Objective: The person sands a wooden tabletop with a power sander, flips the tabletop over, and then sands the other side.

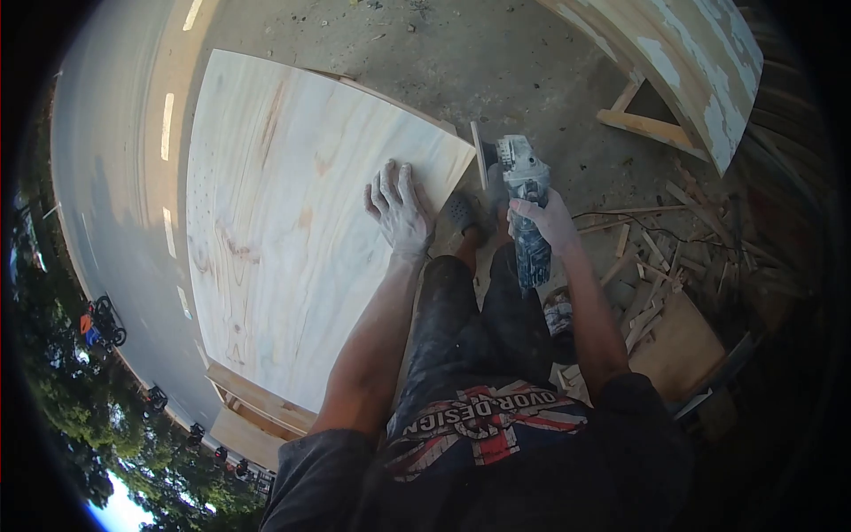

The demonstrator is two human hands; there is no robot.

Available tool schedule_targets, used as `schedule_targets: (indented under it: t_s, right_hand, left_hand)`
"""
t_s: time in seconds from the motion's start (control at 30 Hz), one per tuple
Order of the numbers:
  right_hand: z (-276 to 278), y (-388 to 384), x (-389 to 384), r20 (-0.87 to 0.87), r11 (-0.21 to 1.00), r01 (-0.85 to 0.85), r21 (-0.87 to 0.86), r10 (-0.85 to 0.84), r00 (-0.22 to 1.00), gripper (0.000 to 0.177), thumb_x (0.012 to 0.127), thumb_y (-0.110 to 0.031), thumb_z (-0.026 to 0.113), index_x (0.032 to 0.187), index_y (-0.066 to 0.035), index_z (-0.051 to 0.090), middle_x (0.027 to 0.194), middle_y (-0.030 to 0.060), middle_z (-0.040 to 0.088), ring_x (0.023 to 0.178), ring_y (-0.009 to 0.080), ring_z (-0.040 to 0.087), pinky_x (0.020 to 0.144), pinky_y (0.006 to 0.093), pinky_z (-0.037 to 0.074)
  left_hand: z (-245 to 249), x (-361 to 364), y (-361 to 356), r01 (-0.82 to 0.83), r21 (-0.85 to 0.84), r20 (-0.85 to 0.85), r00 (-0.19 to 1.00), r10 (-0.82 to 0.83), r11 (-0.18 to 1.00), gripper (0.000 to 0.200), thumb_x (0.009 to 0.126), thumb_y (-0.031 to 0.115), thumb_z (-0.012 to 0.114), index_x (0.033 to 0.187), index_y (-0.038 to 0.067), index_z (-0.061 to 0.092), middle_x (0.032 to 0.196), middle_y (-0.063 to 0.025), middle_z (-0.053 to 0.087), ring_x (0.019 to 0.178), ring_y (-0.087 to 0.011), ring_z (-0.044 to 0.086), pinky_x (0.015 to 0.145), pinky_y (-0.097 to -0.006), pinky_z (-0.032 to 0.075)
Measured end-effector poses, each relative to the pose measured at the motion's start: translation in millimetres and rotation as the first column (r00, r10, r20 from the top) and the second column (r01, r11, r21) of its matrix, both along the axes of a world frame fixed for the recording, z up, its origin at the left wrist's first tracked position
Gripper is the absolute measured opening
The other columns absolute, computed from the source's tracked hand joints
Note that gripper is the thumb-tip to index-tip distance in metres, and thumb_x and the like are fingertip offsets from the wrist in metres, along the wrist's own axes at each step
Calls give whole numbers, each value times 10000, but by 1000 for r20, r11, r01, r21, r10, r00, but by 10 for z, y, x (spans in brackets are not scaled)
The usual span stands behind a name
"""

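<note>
My left hand (pixel 401 208) lies flat on a pale plywood panel (pixel 284 213), its fingers stretched out and coated in white dust. In my right hand (pixel 551 223) is an angle grinder (pixel 528 182), held round its body with the head pointing away from me. The grinder's flat disc (pixel 480 155) stands edge-on beside the panel's right corner. Wood framing shows along the panel's edges, under the sheet.
A second panel with white patches (pixel 700 75) stands on a wooden frame at upper right. Wood offcuts (pixel 660 266) and a dark cable (pixel 620 215) lie on the right. A road (pixel 133 177) runs along the left, with a motorcycle (pixel 104 324) on it.
</note>
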State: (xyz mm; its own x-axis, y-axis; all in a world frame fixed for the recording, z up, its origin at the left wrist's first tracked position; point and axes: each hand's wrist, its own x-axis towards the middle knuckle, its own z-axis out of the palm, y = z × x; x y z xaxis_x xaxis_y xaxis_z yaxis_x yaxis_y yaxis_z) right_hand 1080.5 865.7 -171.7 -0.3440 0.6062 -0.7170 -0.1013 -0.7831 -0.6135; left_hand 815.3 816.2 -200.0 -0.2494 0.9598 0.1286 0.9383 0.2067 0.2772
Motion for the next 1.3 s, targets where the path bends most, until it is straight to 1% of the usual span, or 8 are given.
schedule_targets:
  t_s: [0.23,0.33,0.47,0.6,0.73,0.93,1.13,1.3]
  right_hand:
    - [113,213,-40,84,998,-49,-39,52,995,318,898,-206,814,1085,-25,631,845,80,698,682,170,704,635,348,591]
    - [151,105,-112,62,996,34,82,-40,997,338,891,-195,816,1114,-20,632,848,80,697,688,173,708,635,348,591]
    - [115,130,-9,-8,1000,-17,-26,16,1000,382,882,-186,821,1165,-18,627,854,80,700,723,182,718,642,349,592]
    - [146,267,-24,119,995,-55,-81,64,991,337,910,-194,808,1140,-34,620,849,81,698,661,178,700,599,343,590]
    - [110,474,157,7,986,-42,-161,43,999,344,927,-256,797,1114,-48,599,838,77,693,652,178,698,601,334,581]
    - [380,1269,260,93,925,-371,-78,378,921,417,895,-268,815,1148,-16,598,892,82,675,681,158,680,629,318,587]
    - [470,1752,175,240,687,-726,-18,708,664,402,879,-251,823,1116,-5,610,893,83,686,714,148,680,660,310,581]
    - [474,1510,199,241,753,-653,-87,652,719,436,876,-286,835,1149,-15,629,904,75,682,743,141,674,654,312,582]
  left_hand:
    - [-21,-31,120,3,-4,7,1000,-3,1000,450,974,177,651,1410,106,569,1513,-173,504,1437,-355,431,1208,-585,262]
    - [-19,-15,177,4,28,-32,999,-3,1000,457,970,177,652,1414,111,565,1514,-164,499,1433,-358,431,1213,-581,259]
    - [-96,-29,119,-5,17,-13,1000,5,1000,456,971,174,642,1418,128,562,1514,-148,496,1431,-358,430,1228,-570,243]
    - [5,-26,122,-10,-16,11,1000,10,1000,458,970,167,643,1419,131,565,1505,-149,521,1418,-349,450,1213,-572,272]
    - [11,4,83,9,40,-13,1000,-9,999,467,938,114,656,1397,114,568,1490,-179,523,1380,-397,468,1181,-557,304]
    - [14,-8,131,-24,26,0,1000,24,999,412,968,138,638,1377,113,600,1472,-161,555,1377,-360,487,1187,-536,302]
    - [-12,-25,134,-23,29,11,1000,23,999,398,981,142,631,1378,123,606,1479,-141,555,1381,-339,486,1195,-529,291]
    - [-42,-33,122,-22,31,-1,1000,22,999,415,970,140,637,1384,138,603,1491,-126,541,1389,-326,479,1199,-526,288]
